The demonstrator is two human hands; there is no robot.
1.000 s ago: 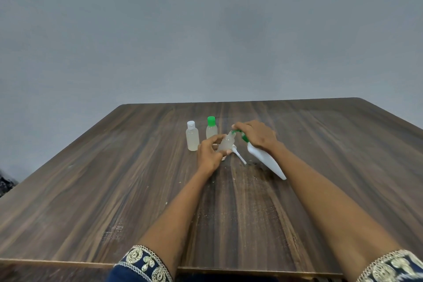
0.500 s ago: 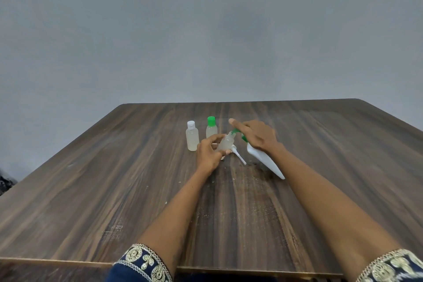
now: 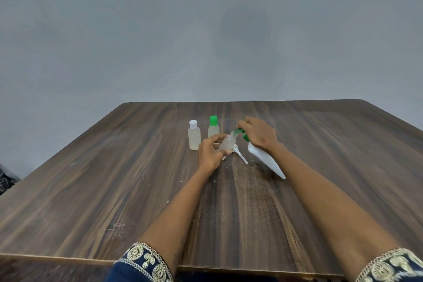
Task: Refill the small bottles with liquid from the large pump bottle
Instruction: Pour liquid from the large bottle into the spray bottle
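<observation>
My left hand (image 3: 209, 153) grips a small clear bottle (image 3: 226, 144), tilted with its open mouth toward the right. My right hand (image 3: 257, 134) holds the large white pump bottle (image 3: 265, 159) by its green pump head (image 3: 242, 134), tipped so the body points toward me; the green nozzle meets the small bottle's mouth. A white dip tube with a cap (image 3: 239, 155) lies on the table below the small bottle. Two small bottles stand behind, one with a white cap (image 3: 194, 136) and one with a green cap (image 3: 213, 127).
Everything sits near the middle of a dark wooden table (image 3: 114, 190) before a plain grey wall. Pale specks dot the wood in front of the bottles. A dark object (image 3: 5, 178) shows at the far left edge.
My right index finger, stretched out over the pump half a second ago, has curled back down on the pump head. The bottles stay put.
</observation>
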